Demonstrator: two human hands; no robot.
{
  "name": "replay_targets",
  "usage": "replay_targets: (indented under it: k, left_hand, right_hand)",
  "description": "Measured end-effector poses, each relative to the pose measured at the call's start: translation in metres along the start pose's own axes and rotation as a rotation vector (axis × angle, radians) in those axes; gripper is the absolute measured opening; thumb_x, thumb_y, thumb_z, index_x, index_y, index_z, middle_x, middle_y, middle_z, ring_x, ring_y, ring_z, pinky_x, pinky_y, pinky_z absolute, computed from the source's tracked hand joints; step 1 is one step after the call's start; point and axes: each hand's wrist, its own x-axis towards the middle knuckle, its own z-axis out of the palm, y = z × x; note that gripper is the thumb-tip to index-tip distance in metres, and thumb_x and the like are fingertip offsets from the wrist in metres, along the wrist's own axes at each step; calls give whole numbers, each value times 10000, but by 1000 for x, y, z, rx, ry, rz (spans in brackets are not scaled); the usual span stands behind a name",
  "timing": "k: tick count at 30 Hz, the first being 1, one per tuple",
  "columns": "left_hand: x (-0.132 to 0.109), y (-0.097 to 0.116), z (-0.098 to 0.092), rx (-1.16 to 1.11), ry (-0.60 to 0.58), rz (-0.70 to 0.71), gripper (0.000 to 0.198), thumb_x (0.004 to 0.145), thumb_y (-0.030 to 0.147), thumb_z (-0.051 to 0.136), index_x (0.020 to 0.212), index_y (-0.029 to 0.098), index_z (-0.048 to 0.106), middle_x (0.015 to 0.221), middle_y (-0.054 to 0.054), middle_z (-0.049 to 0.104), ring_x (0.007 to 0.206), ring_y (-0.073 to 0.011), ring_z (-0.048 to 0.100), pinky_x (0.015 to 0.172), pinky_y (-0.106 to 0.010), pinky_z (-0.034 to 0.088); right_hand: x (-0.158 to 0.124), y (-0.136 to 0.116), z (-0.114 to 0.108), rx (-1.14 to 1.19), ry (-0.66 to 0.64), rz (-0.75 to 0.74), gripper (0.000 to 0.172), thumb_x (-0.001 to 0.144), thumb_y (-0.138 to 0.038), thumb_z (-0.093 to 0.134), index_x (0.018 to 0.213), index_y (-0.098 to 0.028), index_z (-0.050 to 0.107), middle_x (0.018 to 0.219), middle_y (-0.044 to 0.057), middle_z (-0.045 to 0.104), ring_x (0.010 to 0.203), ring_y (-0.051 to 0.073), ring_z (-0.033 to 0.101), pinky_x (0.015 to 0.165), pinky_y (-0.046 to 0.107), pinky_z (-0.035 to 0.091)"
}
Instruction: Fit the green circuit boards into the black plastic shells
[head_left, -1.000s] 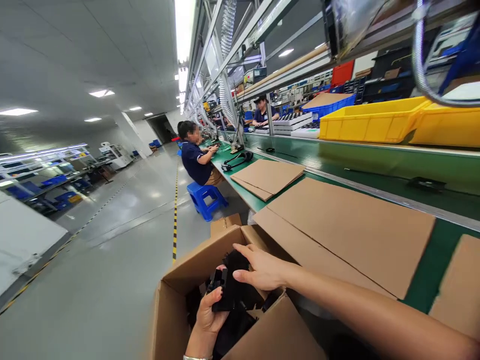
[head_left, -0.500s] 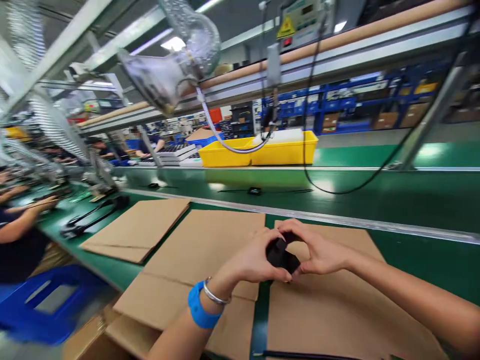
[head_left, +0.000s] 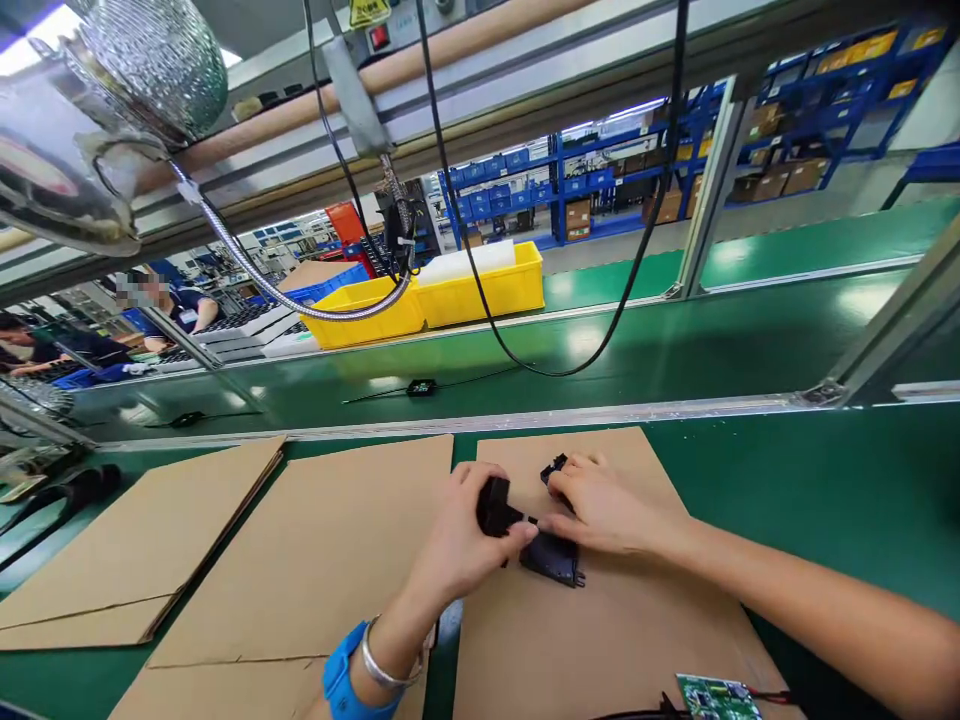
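My left hand (head_left: pixel 461 535) is closed around a black moulded plastic part (head_left: pixel 495 508), its thumb pressed along the lower edge. A flat dark piece (head_left: pixel 553 558) with small prongs at one corner lies just right of that thumb; whether it is joined to the part, I cannot tell. My right hand (head_left: pixel 611 500) curls its fingers over a small black piece (head_left: pixel 555 466) with a notched top, while its thumb reaches toward the flat dark piece. Both hands are above a cardboard sheet (head_left: pixel 517 650). A green circuit board (head_left: pixel 716 697) with wires lies near the front edge.
More cardboard sheets (head_left: pixel 360 540) lie to the left on the green bench (head_left: pixel 810 500). Yellow bins (head_left: pixel 480 295) stand beyond the conveyor. A black cable (head_left: pixel 555 372) and a metal hose (head_left: pixel 300 305) hang in front. A person (head_left: pixel 180 305) works at the far left.
My view has turned right and down. My hands, earlier together around the black part, are now slightly apart, with a separate black piece at the right fingers. The circuit board has come into view.
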Motion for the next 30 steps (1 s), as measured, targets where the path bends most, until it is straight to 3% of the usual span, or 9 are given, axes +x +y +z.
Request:
replay_targets:
  k: [3,6,8,12,15,20,24,27,30]
  left_hand:
    - [-10,-8,-18,-256,127,-52,468,677,409,806,1072,278,592,1024,-20,599,967,-242,586,884,-409,468]
    - [-22,-17,-34,-527,195,-85,468,755,630,654,1075,296,583,1107,-35,624,1080,-293,606,942,-479,478]
    - [-31,-22,-42,-656,204,-112,475,765,677,602,1045,294,615,1103,-47,655,1122,-332,605,972,-528,465]
    - [-44,-31,-48,-1047,152,-192,349,763,519,689,1038,304,669,1133,-31,695,1174,-333,590,1019,-515,453]
    - [-46,-36,-47,-1244,91,-192,330,799,459,663,1086,297,669,1188,-36,687,1202,-324,575,1020,-487,467]
    - [-43,-34,-34,-1243,67,-215,324,814,435,667,1106,296,649,1206,-38,669,1228,-328,549,1055,-502,423]
    - [-39,-29,-15,-1134,22,-182,349,779,423,713,1090,291,627,1165,-39,649,1217,-321,539,1072,-511,384]
    - [-29,-26,1,-985,-41,-99,418,714,408,770,1077,281,607,1137,-46,622,1171,-310,547,1036,-517,409]
    - [-20,-22,15,-899,-93,-64,507,594,353,849,1023,245,602,1099,-68,613,1144,-327,543,989,-509,444]
  right_hand:
    - [5,-9,10,53,12,51,243,704,-250,714,884,-110,630,894,176,608,954,344,502,857,491,344]
    - [7,-3,12,175,30,95,146,691,-120,647,837,-105,639,873,175,610,933,327,526,841,466,365]
    - [6,8,8,302,18,100,85,759,-185,616,805,-122,649,853,151,620,878,294,560,789,421,412]
    - [0,30,-6,561,-32,53,414,928,-490,421,875,-151,652,786,89,637,700,209,605,630,322,485]
    - [-7,37,-13,638,-20,25,567,955,-578,269,935,-141,630,809,92,635,773,213,634,660,319,520]
    - [-21,39,-28,568,-79,-3,342,935,-425,396,895,-163,611,779,66,627,700,198,612,641,334,517]
    - [-29,30,-35,416,-15,-6,74,796,-224,563,812,-168,609,874,122,605,924,294,545,848,474,446]
    - [-27,8,-29,371,54,-23,226,804,-203,553,1011,-149,625,1062,163,588,1102,329,473,974,511,360]
    - [-18,-15,-20,542,-57,3,473,828,-295,591,1277,-173,504,1219,131,558,1055,271,537,900,410,442]
